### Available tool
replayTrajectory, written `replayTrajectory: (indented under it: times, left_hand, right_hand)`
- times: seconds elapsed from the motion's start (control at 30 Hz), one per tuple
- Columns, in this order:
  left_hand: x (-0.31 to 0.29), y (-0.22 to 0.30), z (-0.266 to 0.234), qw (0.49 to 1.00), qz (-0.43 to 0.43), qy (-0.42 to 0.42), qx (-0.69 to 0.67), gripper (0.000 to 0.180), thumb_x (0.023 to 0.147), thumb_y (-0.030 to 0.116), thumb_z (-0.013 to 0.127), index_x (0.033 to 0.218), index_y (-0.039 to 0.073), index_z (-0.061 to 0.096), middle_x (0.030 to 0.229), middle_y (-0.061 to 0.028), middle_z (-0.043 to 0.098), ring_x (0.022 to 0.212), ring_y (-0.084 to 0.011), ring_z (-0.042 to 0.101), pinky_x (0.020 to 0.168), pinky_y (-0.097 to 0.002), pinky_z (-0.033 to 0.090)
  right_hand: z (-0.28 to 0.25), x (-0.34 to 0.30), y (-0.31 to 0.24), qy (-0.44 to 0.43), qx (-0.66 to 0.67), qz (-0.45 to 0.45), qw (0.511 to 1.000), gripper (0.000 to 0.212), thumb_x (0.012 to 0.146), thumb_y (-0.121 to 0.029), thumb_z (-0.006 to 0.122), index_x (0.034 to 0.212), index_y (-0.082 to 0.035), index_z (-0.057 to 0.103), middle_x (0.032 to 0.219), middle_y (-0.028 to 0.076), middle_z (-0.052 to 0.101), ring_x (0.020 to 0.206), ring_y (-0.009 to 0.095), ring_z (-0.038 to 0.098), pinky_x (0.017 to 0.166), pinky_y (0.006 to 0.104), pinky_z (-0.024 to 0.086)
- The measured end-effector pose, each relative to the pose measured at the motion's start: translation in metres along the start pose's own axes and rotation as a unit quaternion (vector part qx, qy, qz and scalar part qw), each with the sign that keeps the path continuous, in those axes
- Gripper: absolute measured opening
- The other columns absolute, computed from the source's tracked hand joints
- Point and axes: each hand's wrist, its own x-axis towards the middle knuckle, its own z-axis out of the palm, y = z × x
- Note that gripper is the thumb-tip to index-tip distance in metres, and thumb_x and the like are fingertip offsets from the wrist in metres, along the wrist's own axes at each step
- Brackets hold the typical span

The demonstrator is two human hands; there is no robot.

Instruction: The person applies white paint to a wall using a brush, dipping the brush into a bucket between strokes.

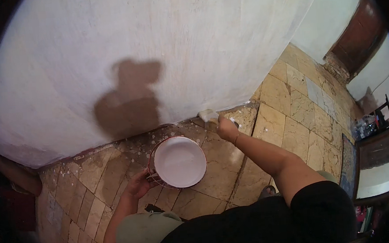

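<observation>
At the foot of the white wall [154, 43], in the head view, you crouched over the stone floor [287, 116]. Your right hand [226, 129] was closed around the handle of a paintbrush [208, 116], whose bristles touched the lowest strip of the wall, just above the floor. Most of the wall looked already white; only the bottom edge near the brush seemed left, as far as I could judge. White drops lay on the tiles beside it. Your right arm was stretched forward and almost straight. Your left hand [139, 183] gripped the rim of a paint bucket [179, 161], full of white paint, standing on the floor near your knee, with the elbow bent.
</observation>
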Motion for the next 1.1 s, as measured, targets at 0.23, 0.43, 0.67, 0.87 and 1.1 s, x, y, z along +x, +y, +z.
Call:
replayTrajectory:
  times: [0.23, 0.43, 0.67, 0.87, 1.1]
  left_hand:
    - [0.002, -0.007, -0.023, 0.999, -0.013, -0.049, -0.017, 0.043, 0.09, 0.032, 0.053, 0.124, 0.006, 0.051, 0.117, -0.0121, 0.057, 0.111, -0.0276, 0.053, 0.098, -0.0501, 0.038]
    - [0.007, 0.0, -0.01, 0.999, 0.0, 0.0, 0.034, 0.051, 0.084, 0.044, 0.058, 0.117, 0.006, 0.056, 0.119, -0.0154, 0.056, 0.109, -0.0289, 0.054, 0.096, -0.0518, 0.039]
    - [0.006, -0.008, -0.017, 1.0, -0.011, -0.007, -0.007, 0.048, 0.085, 0.042, 0.058, 0.116, 0.006, 0.058, 0.116, -0.0133, 0.059, 0.108, -0.0286, 0.055, 0.096, -0.0509, 0.039]
    - [0.012, -0.007, -0.024, 0.999, -0.015, -0.041, -0.023, 0.044, 0.088, 0.033, 0.055, 0.122, 0.005, 0.053, 0.121, -0.0119, 0.055, 0.113, -0.0271, 0.052, 0.098, -0.0497, 0.038]
    - [0.014, -0.006, -0.021, 0.999, -0.015, -0.022, 0.017, 0.056, 0.087, 0.043, 0.056, 0.128, 0.005, 0.049, 0.125, -0.0126, 0.053, 0.115, -0.0276, 0.049, 0.097, -0.0512, 0.038]
  right_hand:
    - [-0.081, -0.024, -0.054, 0.023, -0.009, -0.018, 1.0, 0.021, 0.08, -0.009, 0.047, 0.095, 0.007, 0.048, 0.083, 0.031, 0.059, 0.084, 0.047, 0.058, 0.075, 0.0511, 0.045]
    - [-0.027, -0.021, -0.024, -0.017, -0.004, -0.007, 1.0, 0.023, 0.081, -0.013, 0.05, 0.094, 0.006, 0.049, 0.089, 0.031, 0.06, 0.088, 0.044, 0.059, 0.077, 0.049, 0.046]
    - [-0.03, 0.003, 0.001, 0.044, 0.073, 0.066, 0.994, 0.027, 0.079, -0.017, 0.057, 0.096, 0.003, 0.051, 0.083, 0.028, 0.061, 0.083, 0.044, 0.059, 0.074, 0.0463, 0.047]
    - [-0.016, -0.022, 0.01, 0.031, 0.018, 0.042, 0.998, 0.025, 0.078, -0.014, 0.055, 0.093, 0.006, 0.053, 0.088, 0.028, 0.061, 0.086, 0.044, 0.059, 0.075, 0.0481, 0.047]
    - [0.021, 0.001, -0.016, 0.001, 0.024, -0.084, 0.996, 0.021, 0.078, -0.011, 0.053, 0.095, 0.003, 0.053, 0.09, 0.027, 0.061, 0.087, 0.041, 0.06, 0.076, 0.0476, 0.047]
